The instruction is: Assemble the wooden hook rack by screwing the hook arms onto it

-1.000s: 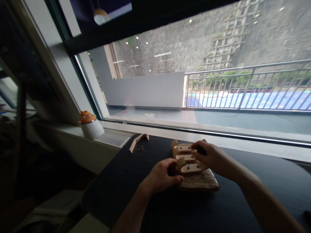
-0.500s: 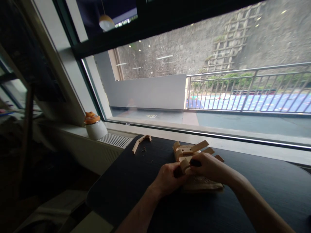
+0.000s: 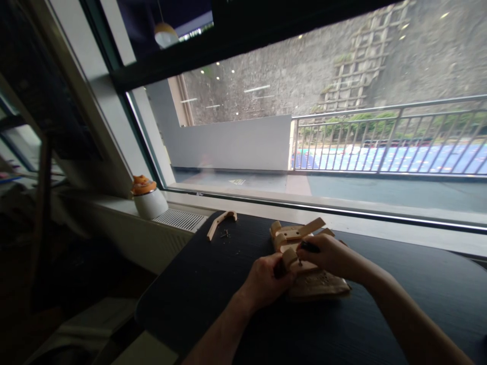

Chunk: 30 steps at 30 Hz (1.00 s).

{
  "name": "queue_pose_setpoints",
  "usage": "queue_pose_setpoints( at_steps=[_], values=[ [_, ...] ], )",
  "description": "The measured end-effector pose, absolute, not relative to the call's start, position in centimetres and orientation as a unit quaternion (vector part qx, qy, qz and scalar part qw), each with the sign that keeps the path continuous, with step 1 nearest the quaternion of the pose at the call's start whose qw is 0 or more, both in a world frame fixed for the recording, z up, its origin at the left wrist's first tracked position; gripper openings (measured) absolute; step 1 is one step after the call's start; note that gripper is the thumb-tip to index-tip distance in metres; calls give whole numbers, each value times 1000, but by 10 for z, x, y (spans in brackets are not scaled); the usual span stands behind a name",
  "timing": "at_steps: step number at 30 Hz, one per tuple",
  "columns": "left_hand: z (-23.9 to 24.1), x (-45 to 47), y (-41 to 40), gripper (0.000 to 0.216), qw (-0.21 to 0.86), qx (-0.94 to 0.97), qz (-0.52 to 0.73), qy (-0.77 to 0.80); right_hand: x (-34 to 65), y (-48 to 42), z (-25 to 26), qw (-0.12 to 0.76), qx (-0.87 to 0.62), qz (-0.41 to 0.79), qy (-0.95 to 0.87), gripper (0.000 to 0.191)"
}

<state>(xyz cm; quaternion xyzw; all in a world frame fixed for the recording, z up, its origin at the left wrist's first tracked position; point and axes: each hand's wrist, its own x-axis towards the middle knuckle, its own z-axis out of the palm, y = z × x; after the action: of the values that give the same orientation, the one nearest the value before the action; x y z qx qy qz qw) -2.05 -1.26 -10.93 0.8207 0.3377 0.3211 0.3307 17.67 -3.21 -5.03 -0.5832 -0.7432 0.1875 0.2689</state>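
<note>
On the dark table lies a light wooden board (image 3: 315, 287) carrying several wooden strips with curled ends. My left hand (image 3: 266, 280) is closed on the nearest curved wooden strip (image 3: 289, 256), steadying its curled end against the board. In my right hand (image 3: 335, 256) is the black handle of what looks like a screwdriver (image 3: 310, 247); it points down at a small screw (image 3: 300, 262) in that strip. Part of the tool is hidden by my fingers. Another curved strip (image 3: 287, 235) with dark holes sits farther back on the board.
A loose curved wooden piece (image 3: 216, 223) lies at the table's far left, with several small screws (image 3: 225, 233) beside it. A white pot with an orange top (image 3: 150, 203) stands on the sill near a vent grille (image 3: 181, 219). The window runs behind the dark table (image 3: 182, 284).
My right hand has shifted slightly up and right with the tool, showing more of the nearest strip and the screw. My left hand stays almost still.
</note>
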Motion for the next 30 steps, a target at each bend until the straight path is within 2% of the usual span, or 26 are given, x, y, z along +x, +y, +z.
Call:
queue_pose_setpoints(
  at_steps=[3,6,10,13,15,20,22,26,30],
  values=[
    [-111,-20,-13,24,340,812,324,345,189,-36,-34,381,-606,203,-668,38],
    [-112,-20,-14,27,352,806,328,345,199,-55,-27,472,-626,144,-604,39],
    [-110,-20,-15,28,352,807,329,343,203,-90,-56,547,-668,43,-504,37],
    [-110,-20,-15,24,343,812,331,336,201,-109,-94,517,-686,111,-500,44],
    [-111,-20,-15,23,340,815,333,332,199,-116,-112,452,-690,136,-548,45],
    [-115,-19,-13,27,339,817,340,321,189,-121,-118,333,-715,17,-614,38],
    [-116,-19,-13,28,340,816,342,318,183,-120,-113,301,-707,5,-640,37],
    [-116,-19,-13,29,336,817,346,317,175,-119,-110,275,-717,-28,-640,38],
    [-117,-19,-13,27,326,821,344,319,170,-118,-115,271,-706,4,-655,39]
  ],
)
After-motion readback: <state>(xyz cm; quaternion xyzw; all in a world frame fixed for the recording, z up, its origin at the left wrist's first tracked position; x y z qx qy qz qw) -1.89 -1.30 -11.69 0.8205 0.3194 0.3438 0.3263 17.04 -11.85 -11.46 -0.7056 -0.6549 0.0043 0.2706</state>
